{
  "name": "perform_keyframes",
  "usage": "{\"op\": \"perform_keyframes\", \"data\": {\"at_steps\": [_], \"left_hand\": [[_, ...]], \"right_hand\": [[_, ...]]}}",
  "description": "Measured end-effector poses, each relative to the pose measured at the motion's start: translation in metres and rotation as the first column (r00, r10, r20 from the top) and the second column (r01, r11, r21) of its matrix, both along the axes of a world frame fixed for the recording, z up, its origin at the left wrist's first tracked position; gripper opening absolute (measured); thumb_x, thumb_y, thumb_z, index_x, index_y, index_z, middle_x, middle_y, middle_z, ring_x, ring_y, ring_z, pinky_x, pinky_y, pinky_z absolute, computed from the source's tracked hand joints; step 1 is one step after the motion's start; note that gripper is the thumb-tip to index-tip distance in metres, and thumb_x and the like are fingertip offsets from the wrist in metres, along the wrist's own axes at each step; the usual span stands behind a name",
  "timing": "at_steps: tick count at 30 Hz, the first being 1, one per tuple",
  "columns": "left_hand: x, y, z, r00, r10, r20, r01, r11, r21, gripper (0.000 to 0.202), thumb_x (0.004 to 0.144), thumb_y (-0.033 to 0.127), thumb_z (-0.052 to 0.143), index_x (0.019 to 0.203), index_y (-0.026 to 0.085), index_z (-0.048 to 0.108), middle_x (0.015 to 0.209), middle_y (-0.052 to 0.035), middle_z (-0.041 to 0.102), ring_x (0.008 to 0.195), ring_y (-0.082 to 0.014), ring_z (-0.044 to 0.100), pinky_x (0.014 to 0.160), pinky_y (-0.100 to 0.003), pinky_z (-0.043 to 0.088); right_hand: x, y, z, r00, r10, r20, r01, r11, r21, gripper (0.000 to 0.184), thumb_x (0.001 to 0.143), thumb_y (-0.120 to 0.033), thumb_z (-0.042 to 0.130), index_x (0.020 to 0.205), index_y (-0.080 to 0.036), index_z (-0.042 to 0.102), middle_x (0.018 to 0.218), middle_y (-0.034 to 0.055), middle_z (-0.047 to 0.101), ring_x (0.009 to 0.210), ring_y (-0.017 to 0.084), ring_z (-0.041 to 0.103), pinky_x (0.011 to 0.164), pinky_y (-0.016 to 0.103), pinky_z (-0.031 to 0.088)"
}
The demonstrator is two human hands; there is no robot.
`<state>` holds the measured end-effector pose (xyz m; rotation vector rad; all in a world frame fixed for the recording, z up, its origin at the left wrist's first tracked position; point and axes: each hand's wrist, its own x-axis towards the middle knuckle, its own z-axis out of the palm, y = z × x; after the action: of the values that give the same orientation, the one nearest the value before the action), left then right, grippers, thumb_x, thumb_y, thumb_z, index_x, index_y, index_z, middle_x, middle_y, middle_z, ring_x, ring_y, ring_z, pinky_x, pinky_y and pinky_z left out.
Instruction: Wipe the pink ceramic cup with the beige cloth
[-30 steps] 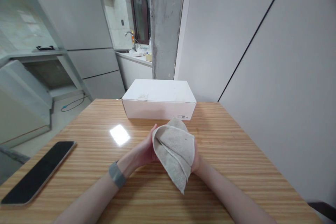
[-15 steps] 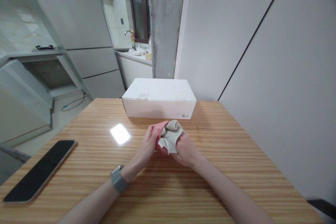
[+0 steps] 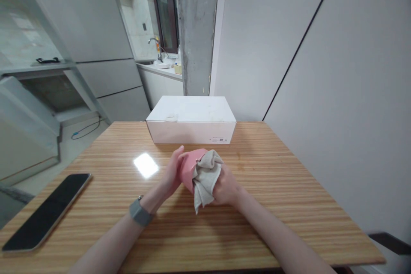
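Observation:
A pink, cup-like vessel (image 3: 189,167) is tilted above the middle of the table, its mouth toward the right. My left hand (image 3: 172,171) is closed around its left side, thumb on the upper edge. Bunched in my right hand (image 3: 225,186) is a light grey cloth (image 3: 207,175), pressed at the vessel's mouth. One corner of the cloth hangs down in front. The cloth hides the vessel's inside and most of my right fingers.
Beyond my hands, a white cardboard box (image 3: 192,130) lies on the wooden table (image 3: 276,222). At the left edge rests a black phone (image 3: 48,212). A white wall (image 3: 337,115) runs along the right side, and a kitchen sink tap (image 3: 157,47) shows far behind.
My left hand has shifted left and its grip has turned, so more of the pink vessel shows. The cloth hangs lower. The whole view has shifted slightly.

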<state>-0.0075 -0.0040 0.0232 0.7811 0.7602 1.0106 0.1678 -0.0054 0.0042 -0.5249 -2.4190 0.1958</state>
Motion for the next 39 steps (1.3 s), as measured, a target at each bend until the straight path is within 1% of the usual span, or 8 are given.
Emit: {"op": "perform_keyframes", "data": {"at_steps": [5,13,21,23,25,29,33,39], "left_hand": [[-0.019,0.009,-0.01,0.973,-0.136,-0.187,0.137,0.991,-0.009,0.055,0.083,0.059,0.047,0.096,0.012,0.07,0.088,-0.0075,0.074,0.091,-0.0256,0.066,0.091,-0.036,0.044],[-0.012,0.007,-0.015,0.939,0.015,-0.342,0.071,0.969,0.237,0.051,0.085,0.056,0.047,0.108,0.016,0.068,0.114,-0.0064,0.068,0.117,-0.027,0.054,0.108,-0.041,0.031],[-0.004,-0.002,-0.016,0.973,-0.199,-0.113,0.222,0.944,0.243,0.042,0.087,0.045,0.051,0.117,0.017,0.062,0.12,-0.009,0.064,0.115,-0.0258,0.056,0.103,-0.04,0.036],[-0.003,-0.003,-0.011,0.97,-0.23,-0.072,0.241,0.939,0.246,0.04,0.083,0.04,0.058,0.115,0.017,0.063,0.117,-0.0096,0.066,0.112,-0.0265,0.057,0.1,-0.039,0.038],[-0.004,-0.002,-0.007,0.973,-0.222,-0.068,0.232,0.943,0.239,0.042,0.078,0.038,0.064,0.114,0.016,0.063,0.112,-0.0097,0.067,0.109,-0.0275,0.058,0.094,-0.037,0.041],[-0.01,0.003,-0.004,0.989,-0.142,-0.052,0.147,0.984,0.103,0.055,0.079,0.06,0.049,0.105,0.014,0.066,0.103,-0.0085,0.07,0.104,-0.0278,0.059,0.089,-0.036,0.041],[-0.015,0.005,-0.006,0.977,-0.095,-0.191,0.099,0.995,0.009,0.063,0.08,0.068,0.041,0.099,0.013,0.066,0.093,-0.0077,0.071,0.099,-0.0274,0.06,0.093,-0.038,0.039],[-0.016,0.003,0.0,0.889,-0.045,-0.455,0.166,0.959,0.23,0.046,0.085,0.055,0.048,0.103,0.017,0.067,0.111,-0.0023,0.069,0.115,-0.0234,0.053,0.105,-0.033,0.031]], "right_hand": [[-0.007,-0.002,0.0,0.992,0.085,0.09,-0.087,0.996,0.016,0.028,0.082,-0.025,0.048,0.104,-0.025,0.065,0.096,0.0079,0.072,0.098,0.025,0.064,0.1,0.043,0.041],[0.007,0.007,-0.003,0.998,-0.029,-0.049,0.03,0.999,0.019,0.032,0.076,-0.036,0.052,0.102,-0.022,0.064,0.1,0.0104,0.07,0.101,0.029,0.061,0.1,0.048,0.037],[0.017,0.005,-0.011,0.963,-0.204,-0.175,0.19,0.977,-0.091,0.032,0.084,-0.036,0.04,0.099,-0.021,0.064,0.102,0.011,0.067,0.099,0.029,0.059,0.095,0.046,0.039],[0.019,0.006,-0.015,0.963,-0.199,-0.184,0.196,0.98,-0.036,0.034,0.085,-0.041,0.04,0.101,-0.021,0.063,0.101,0.0109,0.067,0.1,0.03,0.059,0.098,0.049,0.037],[0.018,0.008,-0.017,0.971,-0.159,-0.181,0.184,0.974,0.134,0.04,0.085,-0.048,0.04,0.102,-0.02,0.062,0.096,0.0101,0.068,0.098,0.03,0.06,0.097,0.052,0.038],[0.009,0.005,-0.01,0.99,-0.084,-0.114,0.124,0.905,0.408,0.033,0.086,-0.04,0.039,0.096,-0.02,0.062,0.083,0.0082,0.069,0.089,0.025,0.063,0.093,0.046,0.045],[-0.004,-0.002,-0.001,0.999,-0.011,-0.033,0.025,0.88,0.474,0.025,0.086,-0.033,0.042,0.096,-0.019,0.061,0.08,0.0082,0.07,0.084,0.023,0.065,0.086,0.041,0.049],[-0.008,-0.003,-0.003,0.993,0.017,-0.113,0.032,0.904,0.426,0.028,0.085,-0.038,0.04,0.088,-0.02,0.06,0.074,0.0065,0.068,0.076,0.022,0.063,0.08,0.04,0.049]]}}
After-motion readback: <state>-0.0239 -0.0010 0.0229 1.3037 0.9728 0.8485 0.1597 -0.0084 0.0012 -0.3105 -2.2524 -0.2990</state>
